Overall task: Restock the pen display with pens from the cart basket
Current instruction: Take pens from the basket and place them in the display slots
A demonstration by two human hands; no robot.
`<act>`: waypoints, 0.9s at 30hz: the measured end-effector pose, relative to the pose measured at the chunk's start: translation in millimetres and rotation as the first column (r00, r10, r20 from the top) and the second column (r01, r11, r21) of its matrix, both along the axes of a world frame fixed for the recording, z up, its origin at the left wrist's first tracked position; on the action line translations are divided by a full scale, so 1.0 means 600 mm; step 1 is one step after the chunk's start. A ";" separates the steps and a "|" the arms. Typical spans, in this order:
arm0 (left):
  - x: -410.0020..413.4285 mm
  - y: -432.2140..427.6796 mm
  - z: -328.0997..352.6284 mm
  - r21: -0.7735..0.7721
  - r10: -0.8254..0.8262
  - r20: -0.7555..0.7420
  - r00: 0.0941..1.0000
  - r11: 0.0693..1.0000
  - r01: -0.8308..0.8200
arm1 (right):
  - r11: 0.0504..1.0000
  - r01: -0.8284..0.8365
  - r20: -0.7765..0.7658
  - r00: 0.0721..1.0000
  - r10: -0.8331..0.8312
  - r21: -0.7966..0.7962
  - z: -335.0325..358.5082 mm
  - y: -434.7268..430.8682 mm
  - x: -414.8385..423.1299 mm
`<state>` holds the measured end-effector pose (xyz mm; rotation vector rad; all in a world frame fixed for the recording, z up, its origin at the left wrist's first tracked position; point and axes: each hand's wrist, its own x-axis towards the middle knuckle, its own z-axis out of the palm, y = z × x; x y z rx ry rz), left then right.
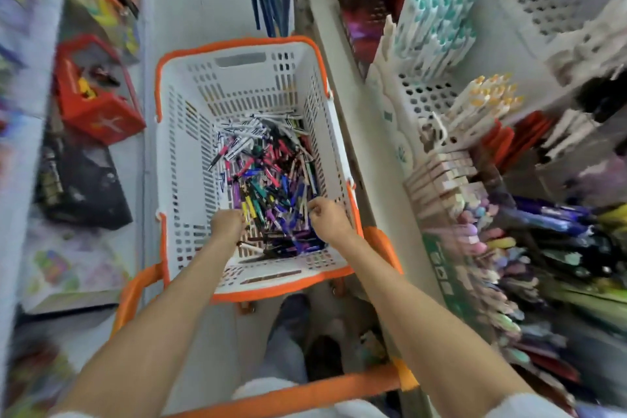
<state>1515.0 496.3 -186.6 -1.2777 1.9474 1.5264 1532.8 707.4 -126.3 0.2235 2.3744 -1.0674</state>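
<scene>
A white cart basket (190,153) with an orange rim stands in the aisle below me. A loose heap of mixed pens (268,176) in many colours covers its bottom. Both my hands reach down into the near end of the heap. My left hand (228,225) has its fingers curled down among the pens; what it grips is hidden. My right hand (327,217) is curled in a loose fist just above the pens, and I cannot tell whether it pinches one. The pen display (529,248) runs along the shelves on my right, blurred.
White perforated holders with teal-capped pens (437,20) and yellow-capped pens (485,102) stand on the right shelf. A red box (98,102) and dark packages (81,187) lie on the left shelf. The orange cart frame (305,394) crosses near my legs.
</scene>
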 end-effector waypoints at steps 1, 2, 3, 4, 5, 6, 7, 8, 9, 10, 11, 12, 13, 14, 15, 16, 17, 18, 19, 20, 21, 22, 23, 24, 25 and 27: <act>-0.009 -0.004 -0.014 -0.064 -0.046 0.037 0.998 0.997 0.049 | 1.000 0.022 0.037 0.999 -0.022 -0.011 -0.009 -0.003 -0.002; -0.017 -0.008 -0.027 -0.135 -0.098 0.072 0.993 0.985 0.107 | 0.999 0.039 0.067 0.997 -0.038 -0.013 -0.019 -0.006 -0.002; -0.025 -0.010 -0.034 -0.190 -0.152 0.105 0.983 0.967 0.170 | 0.999 0.046 0.085 0.995 -0.045 -0.009 -0.029 -0.010 -0.001; -0.034 -0.012 -0.041 -0.231 -0.204 0.135 0.970 0.945 0.231 | 0.999 0.041 0.093 0.995 -0.040 -0.003 -0.039 -0.012 0.001; -0.043 -0.015 -0.048 -0.254 -0.250 0.169 0.953 0.924 0.287 | 0.999 0.031 0.095 0.995 -0.031 0.007 -0.049 -0.014 0.002; -0.052 -0.016 -0.058 -0.263 -0.284 0.206 0.936 0.906 0.333 | 1.000 0.017 0.094 0.995 -0.018 0.018 -0.055 -0.016 0.003; -0.062 -0.016 -0.067 -0.263 -0.313 0.240 0.919 0.890 0.372 | 1.000 0.001 0.091 0.996 -0.003 0.026 -0.058 -0.017 0.004; -0.072 -0.012 -0.074 -0.256 -0.336 0.267 0.903 0.879 0.403 | 0.999 -0.009 0.084 0.996 0.006 0.031 -0.061 -0.017 0.004; -0.081 -0.007 -0.079 -0.246 -0.345 0.292 0.892 0.874 0.419 | 0.999 -0.011 0.076 0.997 0.009 0.034 -0.063 -0.017 0.005; -0.089 -0.002 -0.085 -0.253 -0.349 0.321 0.880 0.864 0.435 | 0.999 -0.007 0.069 0.998 0.005 0.033 -0.063 -0.016 0.005; -0.097 0.004 -0.091 -0.281 -0.352 0.353 0.867 0.844 0.457 | 0.999 0.003 0.068 0.998 -0.006 0.032 -0.064 -0.015 0.006; -0.102 0.009 -0.097 -0.319 -0.356 0.392 0.849 0.813 0.488 | 1.000 0.009 0.070 0.997 -0.011 0.030 -0.063 -0.014 0.006; -0.105 0.013 -0.103 -0.353 -0.346 0.421 0.838 0.789 0.503 | 1.000 0.009 0.076 0.997 -0.012 0.028 -0.063 -0.013 0.007; -0.106 0.018 -0.111 -0.378 -0.334 0.437 0.835 0.774 0.508 | 0.999 0.001 0.081 0.997 -0.004 0.033 -0.063 -0.013 0.007; -0.105 0.026 -0.113 -0.395 -0.327 0.437 0.838 0.767 0.506 | 0.999 -0.011 0.083 0.997 0.007 0.045 -0.063 -0.013 0.007; -0.105 0.034 -0.117 -0.405 -0.331 0.425 0.842 0.763 0.504 | 0.998 -0.027 0.080 0.997 0.022 0.061 -0.062 -0.013 0.008; -0.106 0.042 -0.119 -0.409 -0.344 0.404 0.847 0.761 0.504 | 0.996 -0.039 0.078 0.996 0.034 0.074 -0.062 -0.014 0.007; -0.109 0.049 -0.120 -0.408 -0.351 0.379 0.856 0.767 0.495 | 0.996 -0.047 0.081 0.996 0.041 0.082 -0.060 -0.015 0.007; -0.111 0.056 -0.123 -0.402 -0.344 0.348 0.872 0.786 0.470 | 0.995 -0.050 0.091 0.995 0.043 0.081 -0.060 -0.015 0.007; -0.113 0.060 -0.125 -0.388 -0.328 0.327 0.886 0.809 0.442 | 0.995 -0.053 0.099 0.994 0.046 0.079 -0.061 -0.015 0.006; -0.115 0.063 -0.127 -0.367 -0.313 0.321 0.894 0.829 0.422 | 0.995 -0.057 0.102 0.994 0.049 0.078 -0.062 -0.015 0.006; -0.115 0.065 -0.129 -0.346 -0.310 0.321 0.895 0.841 0.416 | 0.995 -0.062 0.102 0.993 0.053 0.079 -0.062 -0.014 0.006; -0.115 0.066 -0.128 -0.329 -0.317 0.320 0.893 0.846 0.419 | 0.995 -0.063 0.098 0.994 0.055 0.078 -0.063 -0.014 0.006; -0.114 0.066 -0.128 -0.313 -0.323 0.309 0.894 0.854 0.416 | 0.995 -0.063 0.093 0.994 0.056 0.075 -0.063 -0.014 0.006; -0.113 0.065 -0.127 -0.299 -0.322 0.292 0.901 0.864 0.405 | 0.995 -0.060 0.086 0.995 0.054 0.074 -0.064 -0.014 0.006; -0.106 0.060 -0.132 -0.271 -0.327 0.276 0.904 0.876 0.400 | 0.995 -0.058 0.079 0.996 0.052 0.076 -0.065 -0.014 0.006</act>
